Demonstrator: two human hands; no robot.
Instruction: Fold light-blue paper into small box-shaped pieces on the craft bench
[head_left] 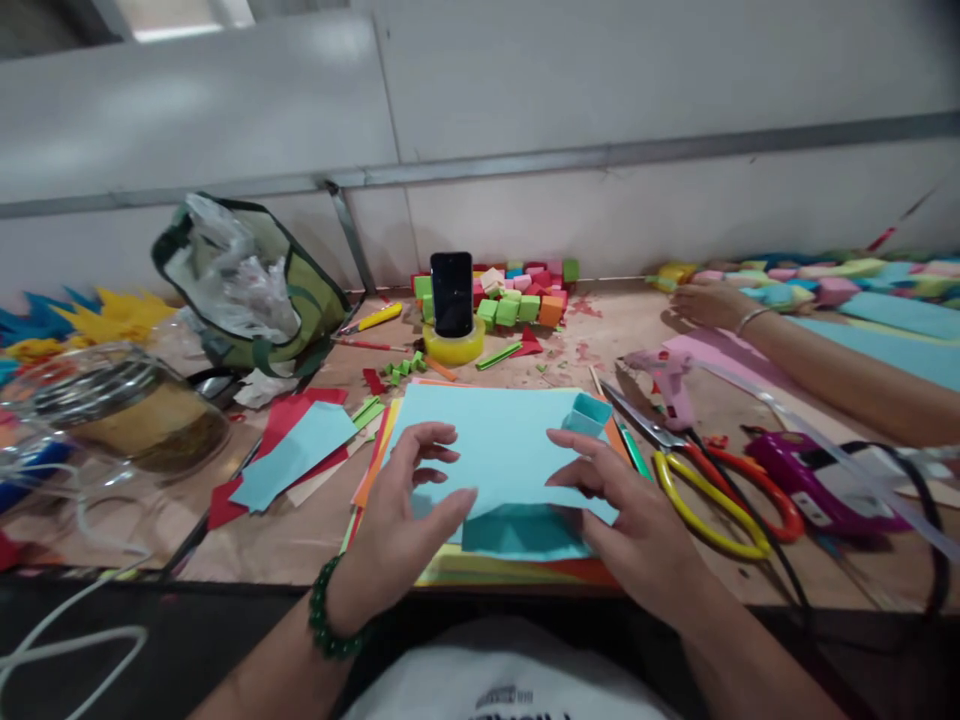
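A light blue paper sheet (487, 425) lies on a stack of coloured paper at the table's front. Over its left side hovers my left hand (401, 515), wearing a green bead bracelet (327, 610), with fingers curved and apart and nothing held. My right hand (634, 520) is spread over the right side, also holding nothing. Between the hands, at the near edge, is a folded blue paper strip (525, 530); its right end is close to my right thumb, and I cannot tell if they touch. A small open blue paper box (587, 413) sits just beyond my right fingers.
Scissors (712, 505), a pink glue gun (664, 380) and a purple device (821, 480) lie right. Another person's hand (709, 303) reaches in there. A phone (452, 295) stands on a tape roll (454, 342) before paper cubes. Left are a jar (142, 410) and a bag (315, 310).
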